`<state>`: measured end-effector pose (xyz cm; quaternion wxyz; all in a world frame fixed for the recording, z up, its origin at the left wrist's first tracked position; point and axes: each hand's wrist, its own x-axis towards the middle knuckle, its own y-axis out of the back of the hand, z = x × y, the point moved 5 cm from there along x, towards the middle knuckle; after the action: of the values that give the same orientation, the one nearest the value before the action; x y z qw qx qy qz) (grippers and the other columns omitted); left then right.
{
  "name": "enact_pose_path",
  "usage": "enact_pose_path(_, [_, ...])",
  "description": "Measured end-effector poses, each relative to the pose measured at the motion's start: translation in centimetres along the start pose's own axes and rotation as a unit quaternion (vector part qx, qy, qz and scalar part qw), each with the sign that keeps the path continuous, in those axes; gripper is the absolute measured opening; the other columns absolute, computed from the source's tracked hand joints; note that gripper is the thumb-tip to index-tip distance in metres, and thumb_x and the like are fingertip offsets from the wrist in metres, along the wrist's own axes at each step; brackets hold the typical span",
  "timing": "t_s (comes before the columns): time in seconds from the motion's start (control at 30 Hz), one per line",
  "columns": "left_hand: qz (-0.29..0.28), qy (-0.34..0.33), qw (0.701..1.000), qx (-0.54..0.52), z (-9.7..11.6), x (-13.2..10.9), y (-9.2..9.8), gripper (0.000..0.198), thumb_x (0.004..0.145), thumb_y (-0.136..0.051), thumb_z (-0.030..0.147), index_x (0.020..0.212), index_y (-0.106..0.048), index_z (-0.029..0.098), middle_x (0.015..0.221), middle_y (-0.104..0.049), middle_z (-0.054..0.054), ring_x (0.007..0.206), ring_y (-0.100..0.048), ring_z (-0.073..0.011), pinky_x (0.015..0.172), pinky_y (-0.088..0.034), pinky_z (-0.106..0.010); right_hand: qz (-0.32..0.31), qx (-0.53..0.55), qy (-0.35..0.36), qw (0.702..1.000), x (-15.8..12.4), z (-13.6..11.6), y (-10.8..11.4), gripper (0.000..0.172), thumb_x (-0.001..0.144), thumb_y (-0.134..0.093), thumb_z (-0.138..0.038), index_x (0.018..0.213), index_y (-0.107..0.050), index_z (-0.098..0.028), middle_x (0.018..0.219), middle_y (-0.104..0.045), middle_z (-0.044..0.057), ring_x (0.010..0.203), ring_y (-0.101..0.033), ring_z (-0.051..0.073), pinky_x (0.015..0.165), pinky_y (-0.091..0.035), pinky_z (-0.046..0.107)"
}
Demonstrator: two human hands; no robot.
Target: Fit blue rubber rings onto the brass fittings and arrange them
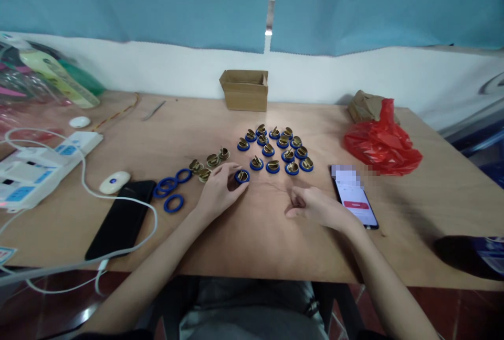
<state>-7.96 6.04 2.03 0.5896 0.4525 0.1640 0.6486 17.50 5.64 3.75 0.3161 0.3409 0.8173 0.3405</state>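
My left hand [219,193] rests on the wooden table [252,235] with its fingertips pinching a brass part fitted with a blue ring [242,176]. My right hand [315,207] lies beside it, fingers curled in, with nothing visible in them. Several finished brass parts with blue rings [275,148] are laid out in rows just beyond both hands. Several bare brass parts [208,161] sit to the left, and loose blue rings [170,189] lie further left.
A lit phone [356,198] lies by my right wrist. A black phone [122,216], white cable, white mouse-like objects and a power strip [35,169] are at the left. A cardboard box [244,89] and red plastic bag [381,143] sit farther back.
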Motion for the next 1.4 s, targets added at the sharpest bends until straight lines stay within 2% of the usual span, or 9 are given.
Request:
enact_pose_path(0.17, [-0.047,-0.002,0.998,0.032,-0.2,-0.2,-0.5,0.034,0.088,-0.067,0.034,0.119,-0.06,0.022,0.122,-0.072,-0.009,0.122,-0.063,-0.0287,0.113,-0.042,-0.05,-0.012,0.0,0.021,1.0,-0.1,-0.5,-0.1,0.021,0.085,-0.072,-0.026,0.073,-0.056,-0.02,0.071,-0.069,-0.002,0.067,-0.061,0.015,0.058,-0.03,0.027])
enact_pose_path(0.33, [-0.029,0.011,0.999,0.028,-0.1,-0.1,-0.6,0.031,0.086,-0.069,0.032,0.114,-0.065,0.021,0.12,-0.072,-0.01,0.119,-0.064,-0.0301,0.108,-0.045,-0.051,-0.005,0.042,0.045,0.998,-0.1,-0.6,-0.3,0.015,0.088,-0.07,-0.027,0.077,-0.063,-0.019,0.07,-0.067,-0.003,0.062,-0.056,0.013,0.058,-0.031,0.025])
enact_pose_path(0.57, [-0.026,0.022,0.985,-0.169,1.8,-1.0,-0.6,0.035,0.086,-0.07,0.03,0.118,-0.061,0.023,0.106,-0.075,-0.004,0.088,-0.073,-0.0171,0.082,-0.06,-0.031,0.114,0.108,0.057,0.986,0.2,-1.4,0.3,0.038,0.099,-0.052,-0.046,0.075,-0.063,-0.019,0.063,-0.051,-0.003,0.059,-0.044,0.012,0.057,-0.029,0.026])
enact_pose_path(0.7, [-0.002,-0.024,0.973,-0.231,4.1,-1.9,-0.6,0.036,0.082,-0.075,0.027,0.116,-0.061,0.023,0.111,-0.074,-0.005,0.1,-0.073,-0.0181,0.092,-0.059,-0.032,0.198,0.136,0.024,0.97,0.7,-1.8,0.4,0.039,0.101,-0.044,-0.047,0.079,-0.061,-0.019,0.067,-0.056,0.0,0.061,-0.049,0.014,0.058,-0.034,0.026])
enact_pose_path(0.83, [-0.025,-0.018,0.956,-0.291,5.3,-2.5,-1.3,0.036,0.081,-0.076,0.025,0.113,-0.061,0.023,0.111,-0.074,-0.005,0.101,-0.073,-0.0178,0.094,-0.06,-0.032,0.166,0.266,0.035,0.949,1.5,-2.0,-0.9,0.03,0.103,-0.036,-0.045,0.102,-0.054,-0.021,0.062,-0.052,-0.004,0.054,-0.052,0.015,0.06,-0.044,0.028])
enact_pose_path(1.0, [-0.03,0.015,0.953,-0.303,5.1,-2.6,-1.5,0.035,0.079,-0.079,0.025,0.11,-0.063,0.022,0.105,-0.075,-0.004,0.095,-0.074,-0.0177,0.089,-0.061,-0.031,0.118,0.338,0.073,0.931,2.1,-2.2,-2.6,0.027,0.103,-0.039,-0.044,0.098,-0.052,-0.021,0.076,-0.059,0.001,0.068,-0.061,0.016,0.069,-0.051,0.03])
enact_pose_path(1.13, [-0.01,0.018,0.956,-0.293,4.6,-2.5,-1.5,0.038,0.078,-0.081,0.027,0.111,-0.063,0.022,0.101,-0.075,-0.003,0.089,-0.074,-0.0171,0.084,-0.061,-0.03,0.114,0.352,0.085,0.925,2.2,-2.0,-3.3,0.02,0.103,-0.04,-0.037,0.102,-0.053,-0.021,0.075,-0.058,-0.001,0.066,-0.059,0.015,0.068,-0.05,0.03])
enact_pose_path(1.27, [0.001,0.007,0.958,-0.288,4.6,-2.4,-1.3,0.037,0.078,-0.081,0.025,0.11,-0.063,0.021,0.101,-0.074,-0.003,0.088,-0.073,-0.0166,0.081,-0.061,-0.029,0.087,0.379,0.057,0.92,2.6,-1.6,-3.6,0.022,0.098,-0.046,-0.033,0.084,-0.057,-0.02,0.075,-0.06,0.001,0.064,-0.058,0.014,0.065,-0.048,0.029])
enact_pose_path(1.4, [-0.017,0.017,0.953,-0.302,4.9,-2.3,-1.4,0.036,0.079,-0.08,0.026,0.11,-0.064,0.021,0.102,-0.075,-0.003,0.089,-0.074,-0.0167,0.082,-0.06,-0.028,0.091,0.411,0.029,0.907,2.6,-2.0,-3.1,0.024,0.094,-0.052,-0.04,0.091,-0.063,-0.018,0.08,-0.065,0.002,0.068,-0.061,0.015,0.07,-0.051,0.03])
